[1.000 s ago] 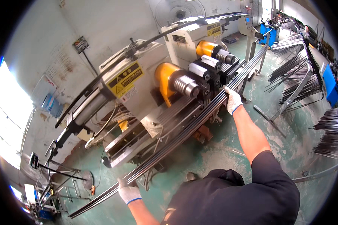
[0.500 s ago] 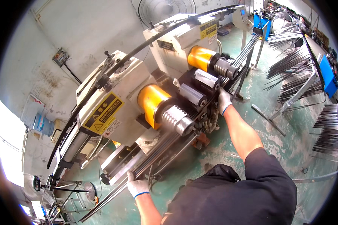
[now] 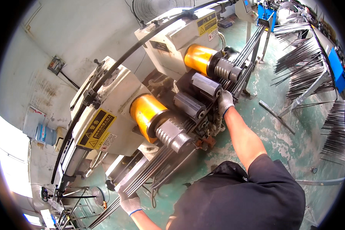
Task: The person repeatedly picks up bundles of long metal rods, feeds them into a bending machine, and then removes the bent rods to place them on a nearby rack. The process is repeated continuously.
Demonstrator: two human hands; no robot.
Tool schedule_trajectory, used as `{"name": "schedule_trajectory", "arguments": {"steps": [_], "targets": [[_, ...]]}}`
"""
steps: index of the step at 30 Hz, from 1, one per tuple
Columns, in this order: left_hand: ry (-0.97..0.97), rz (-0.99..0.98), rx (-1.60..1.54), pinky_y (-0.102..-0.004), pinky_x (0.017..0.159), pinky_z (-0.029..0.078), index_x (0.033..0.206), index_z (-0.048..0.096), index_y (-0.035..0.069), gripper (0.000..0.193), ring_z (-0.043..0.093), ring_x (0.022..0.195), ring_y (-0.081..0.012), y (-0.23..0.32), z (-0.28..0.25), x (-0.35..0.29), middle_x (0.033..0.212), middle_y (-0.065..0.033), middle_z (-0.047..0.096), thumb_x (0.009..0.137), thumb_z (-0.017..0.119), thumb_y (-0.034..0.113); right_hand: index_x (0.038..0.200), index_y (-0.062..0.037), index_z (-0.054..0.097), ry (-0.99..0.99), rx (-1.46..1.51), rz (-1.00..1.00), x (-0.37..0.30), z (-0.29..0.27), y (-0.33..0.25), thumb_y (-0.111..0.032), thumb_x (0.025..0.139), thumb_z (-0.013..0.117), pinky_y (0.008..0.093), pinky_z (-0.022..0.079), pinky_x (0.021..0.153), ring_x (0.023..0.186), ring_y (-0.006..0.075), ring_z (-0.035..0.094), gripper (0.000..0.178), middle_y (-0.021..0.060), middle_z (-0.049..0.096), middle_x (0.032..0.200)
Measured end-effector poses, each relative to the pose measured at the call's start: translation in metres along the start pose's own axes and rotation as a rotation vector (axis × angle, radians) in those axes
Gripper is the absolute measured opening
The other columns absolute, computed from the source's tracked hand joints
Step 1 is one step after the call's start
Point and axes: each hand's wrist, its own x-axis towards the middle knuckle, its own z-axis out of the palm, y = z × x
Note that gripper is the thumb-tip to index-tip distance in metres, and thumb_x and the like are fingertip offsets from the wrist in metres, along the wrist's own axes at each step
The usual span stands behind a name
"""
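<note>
A bundle of long thin metal rods point(image 3: 143, 177) runs diagonally through the machine, from lower left to upper right. At its lower left stretch, my gloved left hand point(image 3: 130, 203) is closed around the rods. My gloved right hand point(image 3: 225, 102) is closed at the rods farther along, beside the end of a grey roller point(image 3: 206, 84); some of its fingers are hidden. A second grey roller point(image 3: 189, 105) lies nearer. Above the rods, two ribbed metal rolls stick out of orange cylinders, the near roll point(image 3: 174, 135) and the far roll point(image 3: 228, 69).
White machine housings point(image 3: 103, 92) stand along the wall at left, with a black bar point(image 3: 130, 50) across them. At right, racks carry many thin rods point(image 3: 299, 63) beside a metal floor bar point(image 3: 276, 117). A large fan point(image 3: 157, 9) is behind.
My left hand has shifted left and down along the rods. My right hand stays by the roller's end. The whole view has shifted slightly, with the machine appearing farther left.
</note>
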Motion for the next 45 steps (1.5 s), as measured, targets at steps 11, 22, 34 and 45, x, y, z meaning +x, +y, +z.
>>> {"name": "schedule_trajectory", "arguments": {"steps": [11,22,34,45], "targets": [[-0.026,0.028,0.073,-0.0528,0.113,0.049,0.137,0.061,0.000,0.047,0.061,0.126,-0.0357,-0.064,0.069,-0.036,0.139,-0.0154,0.064,0.110,0.055,0.038,0.125,-0.0001,0.071,-0.010,-0.080,-0.188,-0.048,-0.028,0.016,-0.051,0.106,0.062,0.0339,0.049,0.091,0.097,0.0151,0.059,0.055,0.0049,0.071,0.111],[0.050,0.028,-0.224,-0.0555,0.114,0.048,0.127,0.063,0.002,0.039,0.062,0.127,-0.0350,-0.011,0.024,-0.033,0.131,-0.0160,0.069,0.110,0.052,0.035,0.150,0.0054,0.052,-0.067,0.052,0.066,-0.062,-0.124,0.062,-0.041,0.112,0.049,0.0406,0.048,0.113,0.137,0.0258,0.060,0.060,0.0179,0.062,0.148],[-0.043,-0.302,-0.373,-0.0623,0.118,0.039,0.140,0.059,0.004,0.047,0.058,0.129,-0.0374,-0.022,0.029,-0.042,0.136,-0.0164,0.065,0.104,0.068,0.034,0.132,-0.0105,0.071,-0.113,-0.174,0.181,-0.101,-0.160,0.203,-0.052,0.105,0.063,0.0345,0.051,0.091,0.104,0.0168,0.069,0.050,0.0009,0.075,0.120],[0.296,0.210,-0.251,-0.0624,0.117,0.039,0.133,0.056,0.004,0.066,0.055,0.131,-0.0421,0.282,-0.254,0.020,0.139,-0.0196,0.059,0.107,0.043,0.064,0.137,-0.0005,0.061,-0.132,-0.143,0.563,-0.194,-0.261,0.342,-0.052,0.109,0.054,0.0433,0.048,0.100,0.122,0.0295,0.064,0.059,0.0152,0.069,0.133]]}}
